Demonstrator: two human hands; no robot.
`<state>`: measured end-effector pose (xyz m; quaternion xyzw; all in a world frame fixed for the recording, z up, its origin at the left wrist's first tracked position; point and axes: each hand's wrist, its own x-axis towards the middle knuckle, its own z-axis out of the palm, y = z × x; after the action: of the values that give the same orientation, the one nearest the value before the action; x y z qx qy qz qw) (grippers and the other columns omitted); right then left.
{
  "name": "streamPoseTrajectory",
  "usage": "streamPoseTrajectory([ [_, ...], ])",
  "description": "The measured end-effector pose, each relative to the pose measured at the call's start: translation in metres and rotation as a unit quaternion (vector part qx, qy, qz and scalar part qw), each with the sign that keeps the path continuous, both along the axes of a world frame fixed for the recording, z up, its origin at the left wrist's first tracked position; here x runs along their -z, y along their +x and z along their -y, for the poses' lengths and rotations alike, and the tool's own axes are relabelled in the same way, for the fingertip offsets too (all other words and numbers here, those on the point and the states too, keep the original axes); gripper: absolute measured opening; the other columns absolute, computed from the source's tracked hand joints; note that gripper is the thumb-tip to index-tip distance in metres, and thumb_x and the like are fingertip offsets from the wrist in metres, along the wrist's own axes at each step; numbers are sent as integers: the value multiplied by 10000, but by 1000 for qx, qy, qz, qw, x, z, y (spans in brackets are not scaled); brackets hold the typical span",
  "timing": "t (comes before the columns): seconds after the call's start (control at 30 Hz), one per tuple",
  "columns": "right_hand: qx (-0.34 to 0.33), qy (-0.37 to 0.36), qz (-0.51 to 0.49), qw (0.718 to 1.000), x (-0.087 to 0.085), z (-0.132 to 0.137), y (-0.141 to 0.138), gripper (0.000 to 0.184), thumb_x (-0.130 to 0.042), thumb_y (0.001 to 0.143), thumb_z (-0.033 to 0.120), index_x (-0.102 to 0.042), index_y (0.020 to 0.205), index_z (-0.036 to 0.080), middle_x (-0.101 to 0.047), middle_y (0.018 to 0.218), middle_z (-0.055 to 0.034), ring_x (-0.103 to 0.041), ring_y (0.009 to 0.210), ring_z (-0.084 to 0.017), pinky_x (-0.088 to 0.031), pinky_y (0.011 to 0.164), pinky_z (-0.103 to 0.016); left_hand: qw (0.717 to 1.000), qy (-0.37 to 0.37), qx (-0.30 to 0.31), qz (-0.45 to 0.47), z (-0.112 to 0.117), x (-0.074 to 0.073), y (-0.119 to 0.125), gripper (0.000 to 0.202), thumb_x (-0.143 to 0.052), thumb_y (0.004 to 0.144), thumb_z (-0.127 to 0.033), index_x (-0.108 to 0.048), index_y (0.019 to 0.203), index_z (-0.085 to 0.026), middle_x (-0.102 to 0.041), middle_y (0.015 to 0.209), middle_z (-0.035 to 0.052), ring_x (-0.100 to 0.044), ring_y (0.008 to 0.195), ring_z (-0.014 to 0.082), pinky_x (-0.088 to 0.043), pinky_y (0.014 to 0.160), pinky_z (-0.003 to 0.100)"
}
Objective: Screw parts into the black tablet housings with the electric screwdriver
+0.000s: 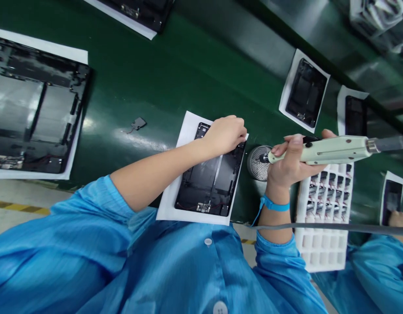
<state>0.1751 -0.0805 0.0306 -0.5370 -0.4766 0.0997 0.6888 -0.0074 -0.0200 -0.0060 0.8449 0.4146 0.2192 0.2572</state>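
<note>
A tablet with its inside exposed (204, 183) lies on a white sheet (170, 205) in front of me. Over the tablet's upper right corner, my left hand (226, 134) is closed with curled fingers, and whatever they pinch is hidden. My right hand (291, 163) grips a pale green electric screwdriver (339, 150), wrapped around its body. The screwdriver's bit points left, over a round metal dish with a perforated top (258, 169) just right of the tablet. A blue strap (276, 205) circles my right wrist.
A white tray of small wired parts (322, 244) sits at the right. One loose black part (138, 124) lies on the green bench (132, 83). Larger open tablets (34, 104) are at left; smaller ones (308, 91) sit far right. A co-worker's sleeve (381, 270) is at lower right.
</note>
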Motion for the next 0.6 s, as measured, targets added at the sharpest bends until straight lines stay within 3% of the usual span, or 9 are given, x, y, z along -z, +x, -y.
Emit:
streamPoseTrajectory([
  [0.23, -2, -26, -6, 1000, -1, 4, 2, 527, -818, 982, 452, -543, 1398, 280, -703, 912, 63, -517, 497, -81, -525, 507, -255, 1000, 9, 7, 4, 0, 0, -3, 250, -726, 1158, -230, -948, 1057, -177, -842, 1086, 133, -773, 1121, 319, -560, 881, 432],
  [0.37, -11, 67, -24, 997, -17, -6, -3, 447, -766, 996, 309, -615, 1416, 278, -721, 908, 51, -433, 478, -42, -462, 489, -202, 1000, 9, 17, 16, -4, 6, -1, 237, -730, 1145, -197, -949, 1063, -157, -842, 1074, 137, -790, 1117, 318, -585, 951, 447],
  [0.47, -1, 129, -14, 992, -30, -23, -14, 486, -684, 1039, 269, -629, 1520, 302, -719, 951, 47, -381, 471, -33, -399, 464, -185, 999, 13, 16, 33, -7, 11, 0, 230, -732, 1123, -156, -947, 1041, -158, -838, 1052, 137, -799, 1100, 311, -597, 994, 456],
  [0.6, -35, 83, -8, 996, -24, -41, -35, 470, -663, 1103, 295, -537, 1553, 251, -710, 1020, 20, -432, 509, -30, -441, 491, -204, 998, 24, 13, 51, -8, 14, 1, 206, -745, 1092, -134, -938, 1026, -163, -838, 1042, 124, -801, 1081, 302, -606, 996, 450],
])
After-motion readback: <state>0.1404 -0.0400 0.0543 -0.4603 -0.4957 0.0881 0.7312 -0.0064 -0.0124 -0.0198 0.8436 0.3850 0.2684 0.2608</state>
